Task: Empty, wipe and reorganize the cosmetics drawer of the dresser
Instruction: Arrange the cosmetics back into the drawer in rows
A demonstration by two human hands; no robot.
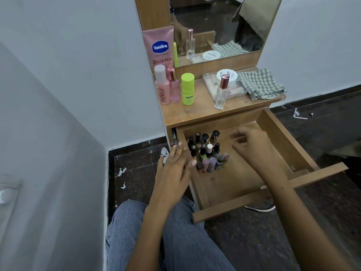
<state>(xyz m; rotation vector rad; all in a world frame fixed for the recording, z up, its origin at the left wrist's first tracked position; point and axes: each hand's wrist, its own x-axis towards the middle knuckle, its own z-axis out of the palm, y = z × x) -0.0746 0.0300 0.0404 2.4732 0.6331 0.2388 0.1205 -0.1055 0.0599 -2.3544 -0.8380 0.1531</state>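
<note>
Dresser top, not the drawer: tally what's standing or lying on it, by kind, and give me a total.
Tube: 1
Bottles: 4
Jar: 1
Clear case: 1
Checked cloth: 1
Total: 8

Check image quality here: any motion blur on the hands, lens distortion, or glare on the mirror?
Head view: the right hand is smeared at the fingers by motion blur, the left hand only slightly soft. Wide-angle bending curves the wall edges and splays the drawer. The mirror shows dim reflections, no glare. Lighting is flat and soft; the nail polish bottles read clearly enough.
</note>
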